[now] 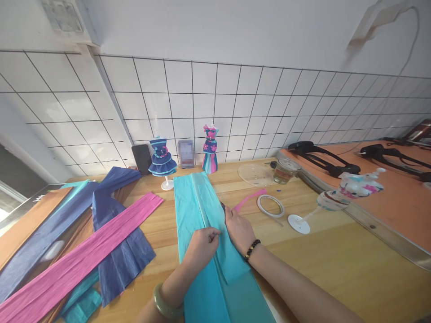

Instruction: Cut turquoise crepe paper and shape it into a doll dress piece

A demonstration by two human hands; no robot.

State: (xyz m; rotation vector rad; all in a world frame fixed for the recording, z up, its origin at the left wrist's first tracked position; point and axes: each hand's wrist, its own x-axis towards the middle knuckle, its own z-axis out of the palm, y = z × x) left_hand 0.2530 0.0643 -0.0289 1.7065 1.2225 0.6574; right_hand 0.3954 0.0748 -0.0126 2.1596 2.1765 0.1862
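Observation:
A long strip of turquoise crepe paper (188, 197), folded in layers, stretches from the front edge toward the wall. My left hand (202, 246) rests on its middle, fingers curled and thumb pressed to the index finger, pinching the paper at a crease. At the strip's right edge is my right hand (239, 229), closed around a thin dark tool (222, 206). Only the tool's dark tip shows; the rest is hidden under the fingers. Just beyond that hand lies a narrow pink paper strip (249, 199).
Pink crepe paper (101, 251) and blue crepe paper (121, 262) lie in a pile at left. Small dress forms stand in blue (162, 157) and pink-blue (210, 150); a whitish one (340, 193) stands right. A tape roll (259, 205) and glass jar (285, 172) are nearby.

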